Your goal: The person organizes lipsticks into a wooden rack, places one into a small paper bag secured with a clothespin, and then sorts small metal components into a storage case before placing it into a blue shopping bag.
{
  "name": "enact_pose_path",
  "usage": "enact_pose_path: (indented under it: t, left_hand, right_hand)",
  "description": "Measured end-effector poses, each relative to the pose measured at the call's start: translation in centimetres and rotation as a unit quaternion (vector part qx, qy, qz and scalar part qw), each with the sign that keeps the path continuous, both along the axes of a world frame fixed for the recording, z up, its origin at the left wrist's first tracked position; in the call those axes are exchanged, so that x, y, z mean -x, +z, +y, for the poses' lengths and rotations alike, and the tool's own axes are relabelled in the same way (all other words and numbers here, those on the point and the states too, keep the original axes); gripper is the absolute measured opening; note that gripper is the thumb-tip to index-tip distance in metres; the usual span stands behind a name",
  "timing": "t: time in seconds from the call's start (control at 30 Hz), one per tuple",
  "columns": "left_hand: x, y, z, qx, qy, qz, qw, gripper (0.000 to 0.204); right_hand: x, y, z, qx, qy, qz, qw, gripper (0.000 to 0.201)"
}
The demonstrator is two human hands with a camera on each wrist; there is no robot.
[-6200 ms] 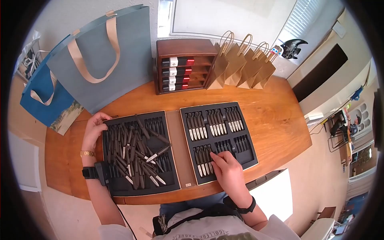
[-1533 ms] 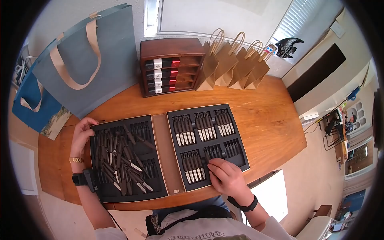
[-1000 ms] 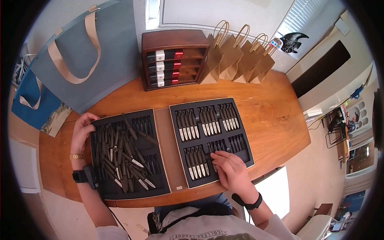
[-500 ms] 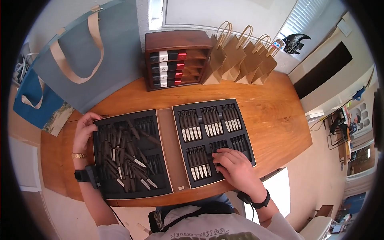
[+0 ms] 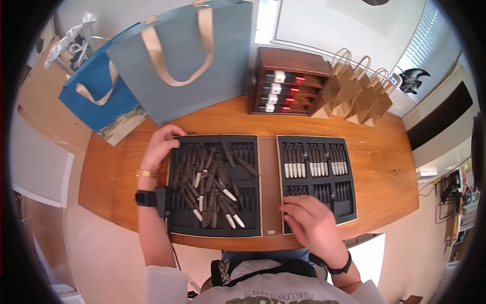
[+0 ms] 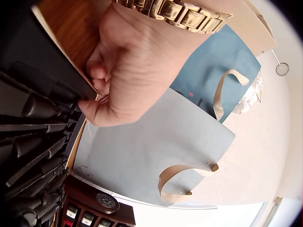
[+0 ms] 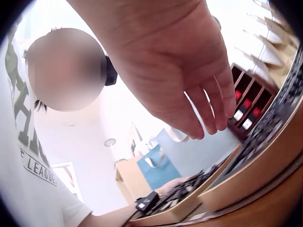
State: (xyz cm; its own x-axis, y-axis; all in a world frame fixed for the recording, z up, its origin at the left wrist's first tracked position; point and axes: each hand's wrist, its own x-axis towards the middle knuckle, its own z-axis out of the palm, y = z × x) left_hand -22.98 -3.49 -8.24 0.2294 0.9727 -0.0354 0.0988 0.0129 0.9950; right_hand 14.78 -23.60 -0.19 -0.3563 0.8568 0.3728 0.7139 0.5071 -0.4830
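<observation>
A black tray [image 5: 248, 215] on the left is heaped with dark pens with whitish tips [image 5: 226, 193]. My left hand [image 5: 161, 148] grips its upper left corner, thumb over the rim, as the left wrist view shows, the hand [image 6: 137, 71] bent round the edge. Across a brown spine lies a second black tray [image 5: 349, 177], where similar pens [image 5: 318, 161] stand in rows in slots. Over the lower left part of that tray is my right hand [image 5: 316, 225], hiding some slots. In the right wrist view the hand [image 7: 175, 66] has its fingers extended, with nothing held.
Behind the trays stand a large grey-blue bag [image 5: 177, 66], a smaller blue bag [image 5: 104, 101], a wooden shelf box [image 5: 293, 62] with black, white and red items, and several brown paper bags [image 5: 329, 96]. The wooden table [image 5: 385, 177] extends to the right.
The head view has swung left, so everything appears further right. My right hand has moved left over the right tray, away from the lower middle slots. My left hand stays at the corner.
</observation>
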Motion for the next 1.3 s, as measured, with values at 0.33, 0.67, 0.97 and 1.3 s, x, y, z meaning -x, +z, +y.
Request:
enact_pose_path:
  t: [0.33, 0.67, 0.97, 1.3]
  left_hand:
    - [0.3, -0.8, 0.4, -0.027, 0.003, -0.002, 1.0, 0.03]
    - [0.0, -0.1, 0.2, -0.013, 0.003, 0.019, 1.0, 0.031]
    - [-0.4, 0.9, -0.3, 0.007, 0.005, 0.011, 1.0, 0.032]
    - [0.0, 0.9, -0.3, 0.012, 0.021, 0.058, 0.998, 0.031]
  right_hand:
    - [9.0, -4.1, 3.1, -0.047, -0.038, -0.112, 0.992, 0.037]
    - [9.5, -4.1, 3.0, 0.053, -0.038, -0.078, 0.995, 0.051]
    - [0.8, -1.2, -0.4, -0.002, -0.161, 0.052, 0.986, 0.021]
    - [-6.5, -5.6, -2.8, -0.141, -0.246, 0.023, 0.959, 0.024]
